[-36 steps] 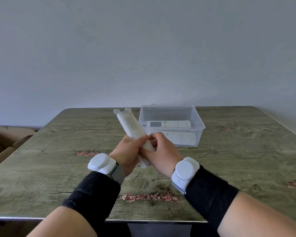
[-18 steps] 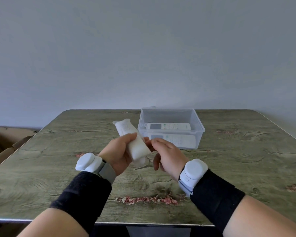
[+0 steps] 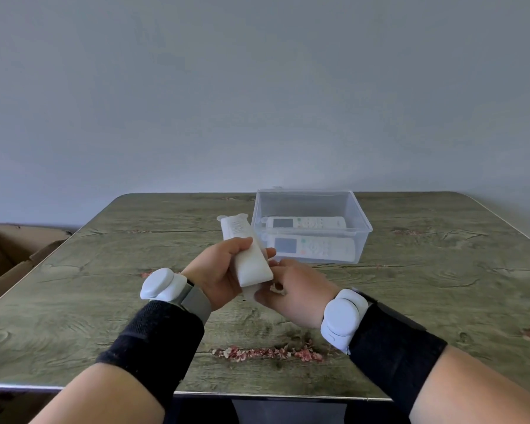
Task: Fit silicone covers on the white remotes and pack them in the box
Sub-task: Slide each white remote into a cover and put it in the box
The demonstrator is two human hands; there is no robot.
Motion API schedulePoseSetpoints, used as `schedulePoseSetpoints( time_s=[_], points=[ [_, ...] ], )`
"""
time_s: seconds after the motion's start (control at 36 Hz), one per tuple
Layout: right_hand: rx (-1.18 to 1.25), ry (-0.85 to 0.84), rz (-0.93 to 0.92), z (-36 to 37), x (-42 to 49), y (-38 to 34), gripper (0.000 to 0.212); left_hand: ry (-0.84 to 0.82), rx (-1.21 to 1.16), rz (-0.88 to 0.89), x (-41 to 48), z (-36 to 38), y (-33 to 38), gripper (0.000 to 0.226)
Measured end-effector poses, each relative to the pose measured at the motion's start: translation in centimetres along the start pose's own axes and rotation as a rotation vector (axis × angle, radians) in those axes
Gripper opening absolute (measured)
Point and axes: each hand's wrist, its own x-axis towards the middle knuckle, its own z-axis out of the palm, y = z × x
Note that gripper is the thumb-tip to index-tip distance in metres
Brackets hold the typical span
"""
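Note:
A white remote in a translucent silicone cover with two small ears at its far end is held above the table, back side up. My left hand grips its middle, thumb over the top. My right hand pinches the loose lower end of the cover at the remote's near end. Behind them stands a clear plastic box holding two covered remotes, one at the back and one at the front, both face up.
The green wood-grain table has a metal front edge. An open cardboard carton stands on the floor at the left. A plain grey wall rises behind the table.
The remote has tilted lower and come nearer. My right hand left the remote's middle and dropped to the near end, where it now pinches the cover. My left hand kept its grip.

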Motion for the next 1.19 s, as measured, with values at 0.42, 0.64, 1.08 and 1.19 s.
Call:
schedulePoseSetpoints(
  time_s=[0.42, 0.64, 1.08, 1.19],
  points=[
    [-0.073, 0.1, -0.128, 0.9, -1.1, -0.3, 0.023, 0.263, 0.105, 0.12, 1.4, -2.8, -0.7, 0.032],
    [-0.041, 0.187, -0.278, 1.8, -1.2, -1.8, 0.019, 0.418, 0.209, 0.236, 2.4, -2.9, -1.8, 0.024],
    [0.118, -0.034, -0.086, 2.8, -0.6, -2.0, 0.021, 0.562, 0.3, 0.451, 3.5, -1.7, -3.0, 0.023],
    [0.21, -0.004, -0.054, 2.6, -0.5, -1.9, 0.016, 0.54, 0.227, 0.434, 3.6, -1.8, -3.3, 0.027]
  ],
)
